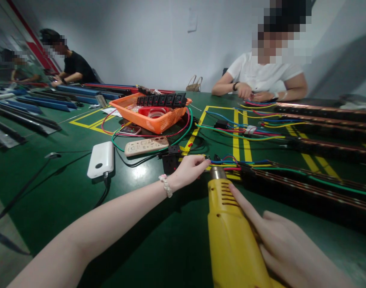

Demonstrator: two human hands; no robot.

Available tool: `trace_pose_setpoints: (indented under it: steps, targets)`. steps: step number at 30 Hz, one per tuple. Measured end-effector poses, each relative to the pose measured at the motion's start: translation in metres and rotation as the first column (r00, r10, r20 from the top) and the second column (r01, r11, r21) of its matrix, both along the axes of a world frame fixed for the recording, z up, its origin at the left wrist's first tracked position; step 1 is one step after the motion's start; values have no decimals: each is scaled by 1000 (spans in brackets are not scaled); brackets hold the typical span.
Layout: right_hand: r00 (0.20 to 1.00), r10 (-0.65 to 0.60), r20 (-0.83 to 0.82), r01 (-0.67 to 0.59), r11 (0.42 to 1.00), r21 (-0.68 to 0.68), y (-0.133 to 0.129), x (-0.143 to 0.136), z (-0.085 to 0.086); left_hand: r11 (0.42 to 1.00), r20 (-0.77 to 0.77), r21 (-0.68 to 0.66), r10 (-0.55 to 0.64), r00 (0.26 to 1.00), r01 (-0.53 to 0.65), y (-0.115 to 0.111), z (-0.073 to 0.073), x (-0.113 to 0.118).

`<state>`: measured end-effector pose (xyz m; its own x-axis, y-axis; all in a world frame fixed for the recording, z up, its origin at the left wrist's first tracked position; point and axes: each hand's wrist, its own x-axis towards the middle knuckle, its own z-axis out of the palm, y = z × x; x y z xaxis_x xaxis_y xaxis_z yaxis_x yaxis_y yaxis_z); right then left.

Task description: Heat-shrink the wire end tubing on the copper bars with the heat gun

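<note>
My right hand (pixel 275 236) is wrapped round a yellow heat gun (pixel 235 232), its index finger stretched along the vented side. The gun's metal nozzle (pixel 219 173) points away from me, just below a bundle of blue, yellow and red wires (pixel 227 163). At the left end of that bundle, my left hand (pixel 190 170) pinches the wire ends between thumb and fingers. Those wires run right into a long black strip with copper-coloured rails (pixel 305 186). A black socket block (pixel 170 162) lies partly behind my left hand.
An orange basket (pixel 159 122) holding black socket parts stands behind my left hand. A white power bank (pixel 101 160) and a beige case (pixel 147 146) lie left. More wired strips (pixel 335 148) lie right. Several people sit beyond.
</note>
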<state>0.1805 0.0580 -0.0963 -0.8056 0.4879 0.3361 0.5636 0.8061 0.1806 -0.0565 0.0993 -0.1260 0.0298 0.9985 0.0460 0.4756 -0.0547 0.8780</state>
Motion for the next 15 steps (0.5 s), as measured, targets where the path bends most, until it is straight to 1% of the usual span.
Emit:
trace_pose_setpoints:
  steps: [4,9,12,13,15]
  targets:
    - [999,-27,18,27,999,27,2,-7,-2,1000,1,-28,-8,1000,8,-1,0,0]
    - [999,-40,10,40,999,28,3,-5,-2,1000,-14,-5,-19,1000,19,-1,-1,-2]
    - [999,-37,-2,37,999,-16,4,0,-1,1000,-30,10,-24,999,24,-1,-2,-2]
    - [999,-39,3,39,998,-48,5,3,-1,1000,-37,14,-22,999,22,-1,-2,-2]
    - [996,-88,30,92,986,-142,7,12,-3,1000,-50,15,-14,999,15,0,-2,-2]
